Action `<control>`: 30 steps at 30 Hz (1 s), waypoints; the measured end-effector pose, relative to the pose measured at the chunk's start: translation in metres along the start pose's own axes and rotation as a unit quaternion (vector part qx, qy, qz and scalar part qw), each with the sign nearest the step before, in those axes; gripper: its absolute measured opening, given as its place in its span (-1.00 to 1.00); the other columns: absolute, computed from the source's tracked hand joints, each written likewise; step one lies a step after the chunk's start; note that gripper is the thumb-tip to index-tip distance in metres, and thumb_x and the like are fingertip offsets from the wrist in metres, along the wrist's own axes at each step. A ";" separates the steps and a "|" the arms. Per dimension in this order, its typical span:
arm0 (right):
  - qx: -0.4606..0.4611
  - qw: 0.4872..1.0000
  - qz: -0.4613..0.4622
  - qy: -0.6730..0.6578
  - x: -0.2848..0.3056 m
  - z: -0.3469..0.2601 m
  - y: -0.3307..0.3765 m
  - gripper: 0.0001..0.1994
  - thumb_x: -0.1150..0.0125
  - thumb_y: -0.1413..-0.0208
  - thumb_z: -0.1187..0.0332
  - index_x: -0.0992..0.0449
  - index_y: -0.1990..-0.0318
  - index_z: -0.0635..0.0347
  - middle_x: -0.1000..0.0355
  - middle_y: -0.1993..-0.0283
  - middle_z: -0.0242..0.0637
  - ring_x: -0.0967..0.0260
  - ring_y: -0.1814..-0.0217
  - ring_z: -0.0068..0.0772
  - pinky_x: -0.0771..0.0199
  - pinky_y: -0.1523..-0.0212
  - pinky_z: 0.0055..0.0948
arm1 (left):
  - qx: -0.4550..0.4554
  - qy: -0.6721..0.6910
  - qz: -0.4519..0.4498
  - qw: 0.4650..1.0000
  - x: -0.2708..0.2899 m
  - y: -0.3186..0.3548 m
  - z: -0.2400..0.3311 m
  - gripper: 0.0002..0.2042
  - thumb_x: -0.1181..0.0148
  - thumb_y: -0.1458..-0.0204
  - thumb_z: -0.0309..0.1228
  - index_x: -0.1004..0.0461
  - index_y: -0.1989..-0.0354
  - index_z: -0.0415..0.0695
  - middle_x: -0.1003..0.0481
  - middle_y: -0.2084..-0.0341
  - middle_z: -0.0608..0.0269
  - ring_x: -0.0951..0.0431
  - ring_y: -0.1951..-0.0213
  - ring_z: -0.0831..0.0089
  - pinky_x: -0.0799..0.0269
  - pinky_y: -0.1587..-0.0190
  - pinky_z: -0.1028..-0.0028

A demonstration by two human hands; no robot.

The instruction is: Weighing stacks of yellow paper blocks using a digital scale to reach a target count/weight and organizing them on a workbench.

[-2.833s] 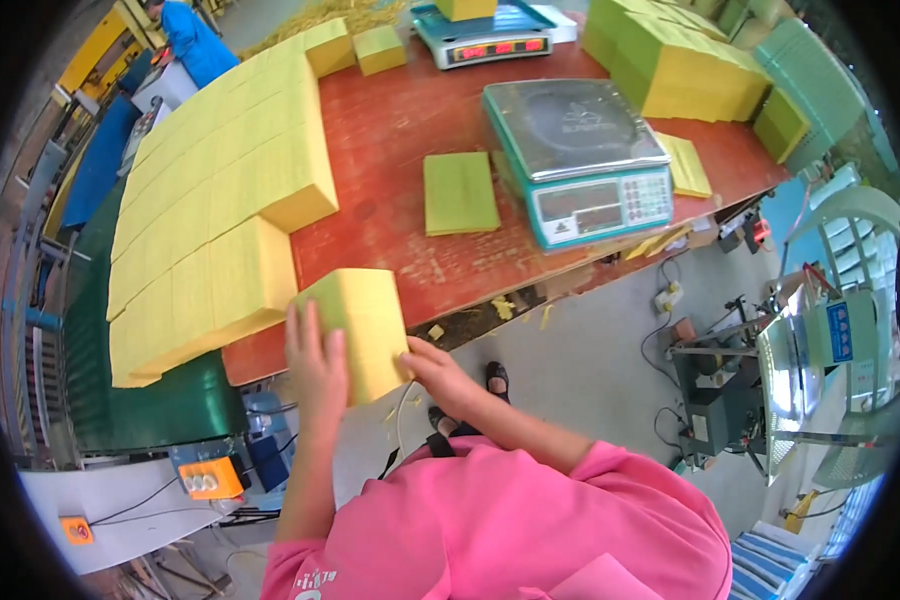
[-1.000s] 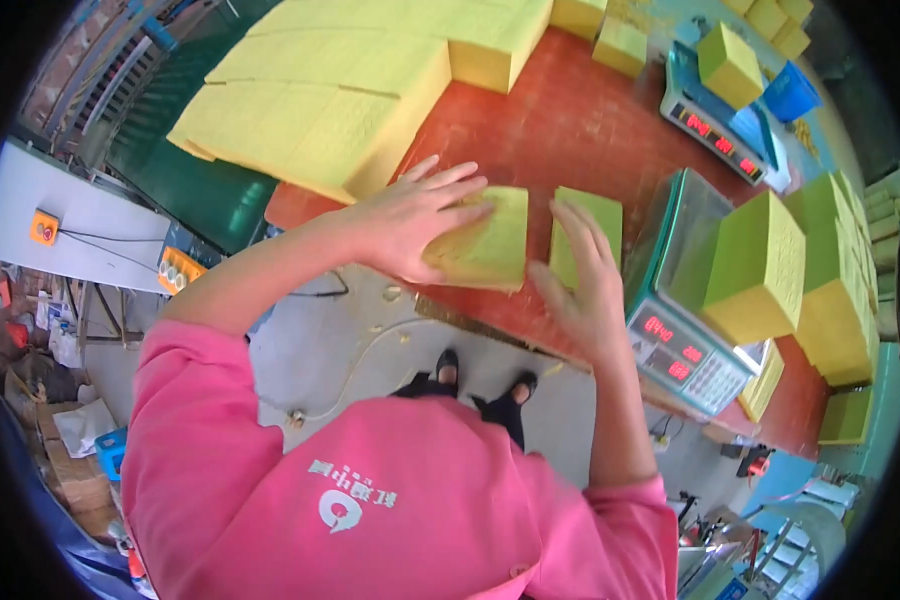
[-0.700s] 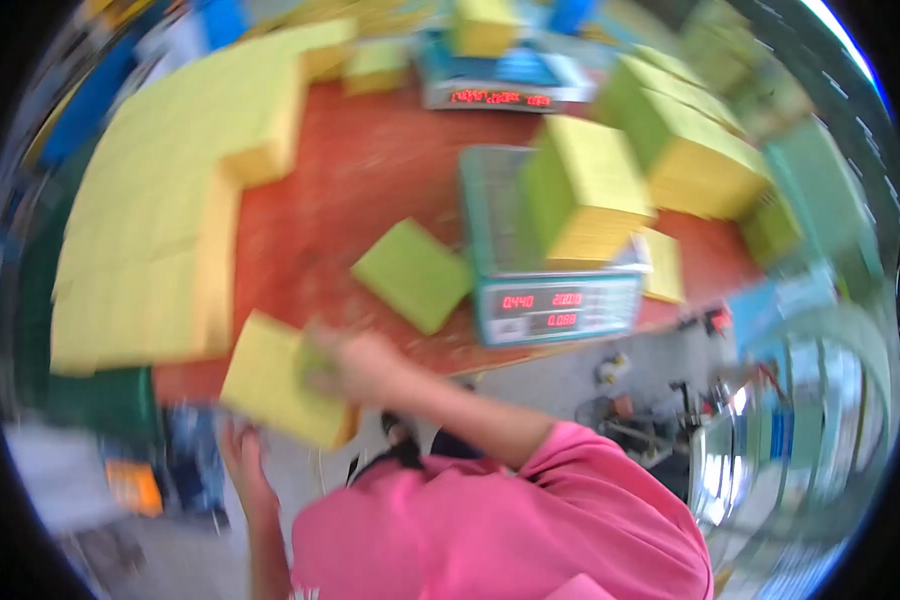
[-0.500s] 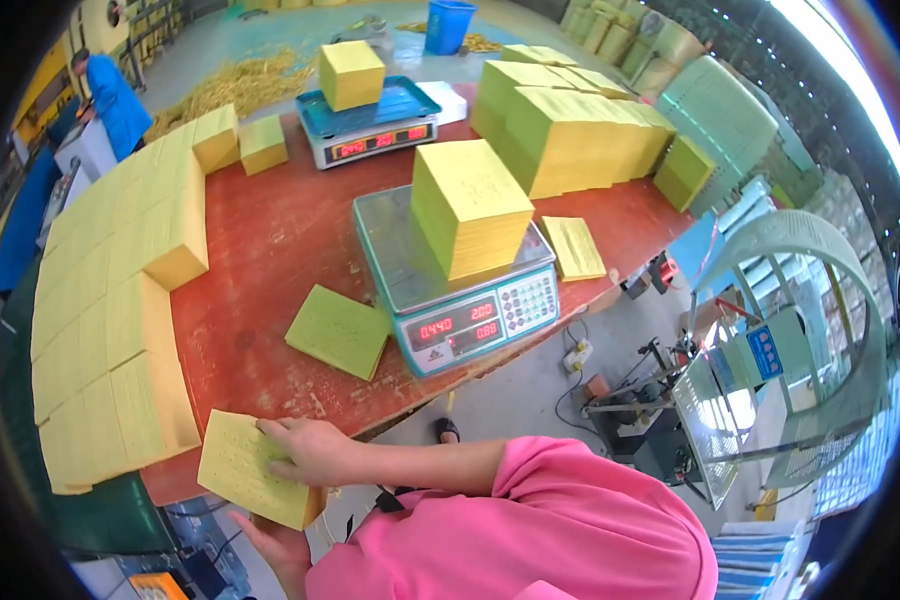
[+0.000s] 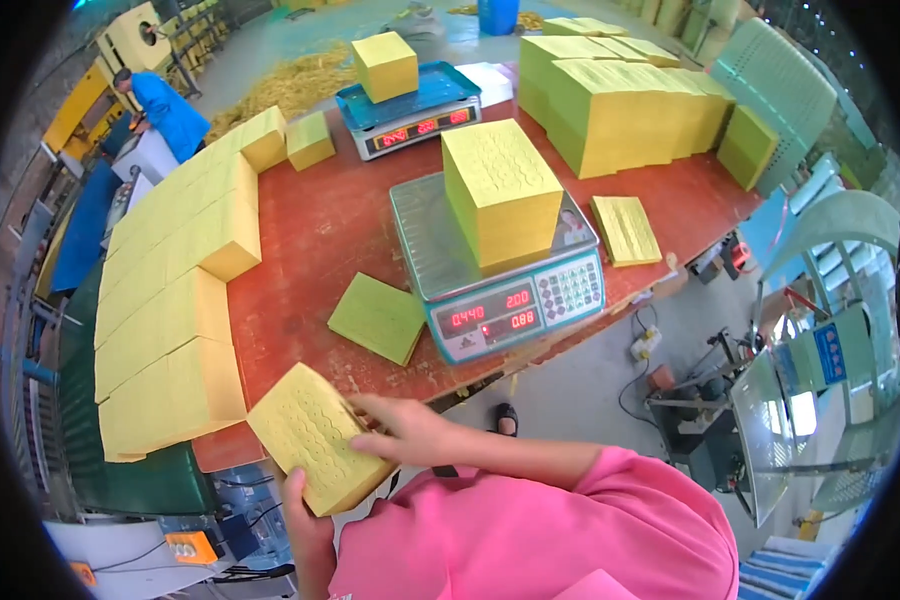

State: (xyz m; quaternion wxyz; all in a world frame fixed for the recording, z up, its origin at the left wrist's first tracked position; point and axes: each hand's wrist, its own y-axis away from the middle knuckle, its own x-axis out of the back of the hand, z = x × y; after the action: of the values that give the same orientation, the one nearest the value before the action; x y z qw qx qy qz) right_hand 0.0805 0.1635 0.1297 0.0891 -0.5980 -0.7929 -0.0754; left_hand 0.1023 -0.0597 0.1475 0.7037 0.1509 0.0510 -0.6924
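Observation:
Both my hands hold a small stack of yellow pads [image 5: 310, 447] just off the near edge of the red table [image 5: 315, 235]. My right hand [image 5: 402, 432] lies on the stack's right side, fingers over its top. From below, my left hand [image 5: 305, 512] cups the stack's lower edge. A taller block of yellow pads [image 5: 500, 190] stands on the pan of a grey digital scale [image 5: 495, 265] in the table's middle. A thin green-yellow pad pile [image 5: 377, 317] lies flat left of the scale.
Long rows of yellow pad stacks [image 5: 175, 300] line the table's left side, and large blocks [image 5: 620, 95] fill the far right. A second scale [image 5: 410, 105] carries a yellow block at the back. A person in blue [image 5: 165, 110] works far left. Machinery stands right of the table.
A yellow block now stands on the near scale. My hands came off the table and drew a small pad stack toward my body, then held it steady.

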 end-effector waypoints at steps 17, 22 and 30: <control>-0.002 0.946 0.206 -0.249 0.373 -0.041 -0.052 -0.65 -0.12 -0.25 0.18 -0.50 0.03 0.30 -0.53 0.19 -0.30 -0.49 0.27 -0.50 -0.53 0.24 -0.39 | 0.110 0.034 -0.265 0.957 -0.343 -0.198 0.091 -0.48 -0.28 -0.02 -0.07 -0.43 -0.10 -0.08 -0.48 -0.01 0.24 -0.45 -0.05 0.35 -0.34 -0.10 0.24; -0.042 0.951 0.194 -0.235 0.383 -0.019 -0.066 -0.69 -0.09 -0.27 0.17 -0.53 0.08 0.24 -0.55 0.25 -0.33 -0.50 0.28 -0.48 -0.53 0.20 -0.41 | 0.121 -0.010 -0.227 0.966 -0.352 -0.221 0.071 -0.47 -0.29 0.00 -0.03 -0.45 -0.09 -0.04 -0.49 0.03 0.26 -0.44 -0.05 0.38 -0.33 -0.07 0.30; -0.052 0.956 0.196 -0.214 0.390 -0.004 -0.070 -0.70 -0.10 -0.25 0.13 -0.55 0.14 0.19 -0.54 0.29 -0.39 -0.46 0.33 -0.56 -0.41 0.30 -0.54 | 0.118 -0.064 -0.194 0.972 -0.357 -0.224 0.064 -0.45 -0.28 0.01 0.03 -0.45 -0.11 -0.01 -0.48 0.00 0.26 -0.43 -0.05 0.38 -0.31 -0.08 0.28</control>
State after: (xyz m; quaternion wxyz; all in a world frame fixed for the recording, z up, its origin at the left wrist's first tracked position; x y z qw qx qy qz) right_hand -0.0913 0.5081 0.2225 -0.1004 -0.7473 -0.6561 0.0320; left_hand -0.1412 0.2657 0.2762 0.5351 0.1755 -0.0483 -0.8249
